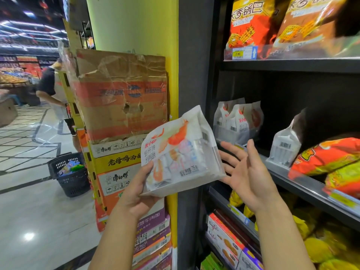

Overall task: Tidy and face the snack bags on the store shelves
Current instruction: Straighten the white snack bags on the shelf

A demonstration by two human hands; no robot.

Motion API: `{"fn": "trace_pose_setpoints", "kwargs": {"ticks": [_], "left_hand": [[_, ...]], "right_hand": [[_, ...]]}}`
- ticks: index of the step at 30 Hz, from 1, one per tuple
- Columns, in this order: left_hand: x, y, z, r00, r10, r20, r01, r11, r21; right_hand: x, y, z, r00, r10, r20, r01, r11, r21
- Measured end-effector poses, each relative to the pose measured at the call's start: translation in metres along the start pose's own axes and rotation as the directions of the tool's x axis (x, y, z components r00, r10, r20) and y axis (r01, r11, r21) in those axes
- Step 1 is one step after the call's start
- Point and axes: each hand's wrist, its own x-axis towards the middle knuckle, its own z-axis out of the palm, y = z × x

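My left hand [139, 193] grips the lower left corner of a white shrimp-cracker bag [181, 152], held tilted in front of the dark shelf post. My right hand [247, 172] is spread open just right of the bag, fingers straight, close to its right edge. On the middle shelf [303, 190] stand two matching white bags [236, 121] at the far left and another white bag [286, 147] turned sideways. Orange snack bags [327, 156] lie to the right of it. Orange and brown bags [251, 22] fill the top shelf.
Stacked noodle cartons [120, 106] stand against a yellow pillar left of the shelving. A black shopping basket [71, 173] sits on the floor. A person [56, 94] stands in the aisle at left. Boxed snacks [226, 238] and yellow bags [319, 248] occupy the lower shelves.
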Motion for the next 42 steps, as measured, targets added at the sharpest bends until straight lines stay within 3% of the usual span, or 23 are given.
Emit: {"fn": "trace_pose_setpoints", "kwargs": {"ticks": [3, 7, 10, 13, 18, 20, 22, 24, 30, 34, 37, 42], "left_hand": [[-0.005, 0.004, 0.005, 1.0, 0.01, -0.007, -0.009, 0.993, 0.119], [-0.01, 0.009, 0.02, 1.0, -0.005, -0.008, 0.007, 0.946, 0.325], [-0.015, 0.021, 0.029, 0.999, -0.035, -0.009, 0.035, 0.938, 0.346], [-0.016, 0.031, 0.04, 0.998, -0.06, 0.014, 0.051, 0.934, 0.354], [-0.013, 0.034, 0.051, 1.0, -0.03, 0.004, 0.026, 0.914, 0.404], [-0.009, 0.034, 0.051, 0.997, 0.072, -0.028, -0.05, 0.879, 0.474], [-0.006, 0.035, 0.049, 0.957, 0.273, -0.102, -0.167, 0.8, 0.576], [-0.011, 0.036, 0.051, 0.896, 0.438, -0.067, -0.279, 0.675, 0.683], [-0.03, 0.025, 0.075, 0.848, 0.483, 0.218, -0.413, 0.345, 0.843], [-0.029, 0.011, 0.087, 0.88, 0.371, 0.295, -0.452, 0.467, 0.76], [-0.022, 0.003, 0.086, 0.874, 0.378, 0.307, -0.47, 0.492, 0.733], [-0.015, -0.001, 0.074, 0.873, 0.44, 0.209, -0.449, 0.557, 0.699]], "right_hand": [[-0.003, -0.001, 0.001, 0.999, 0.035, 0.04, -0.032, 0.998, -0.06], [-0.002, -0.002, 0.002, 0.991, 0.105, 0.078, -0.081, 0.959, -0.273], [0.006, -0.004, -0.006, 0.979, 0.201, -0.023, -0.202, 0.966, -0.162], [0.011, -0.007, -0.011, 0.957, 0.289, -0.029, -0.29, 0.957, -0.005], [0.015, -0.007, -0.013, 0.969, 0.238, -0.065, -0.237, 0.971, 0.029], [0.015, -0.008, -0.013, 0.978, 0.179, -0.103, -0.18, 0.984, -0.007], [0.016, -0.008, -0.011, 0.986, 0.102, -0.129, -0.11, 0.993, -0.051], [0.017, -0.006, -0.008, 0.993, 0.031, -0.112, -0.042, 0.994, -0.099], [0.028, 0.005, 0.01, 0.978, -0.194, -0.074, 0.172, 0.957, -0.234], [0.029, 0.016, 0.029, 0.942, -0.337, -0.014, 0.309, 0.879, -0.364], [0.026, 0.024, 0.037, 0.91, -0.411, 0.052, 0.391, 0.808, -0.441], [0.019, 0.028, 0.042, 0.917, -0.364, 0.163, 0.397, 0.787, -0.472]]}}
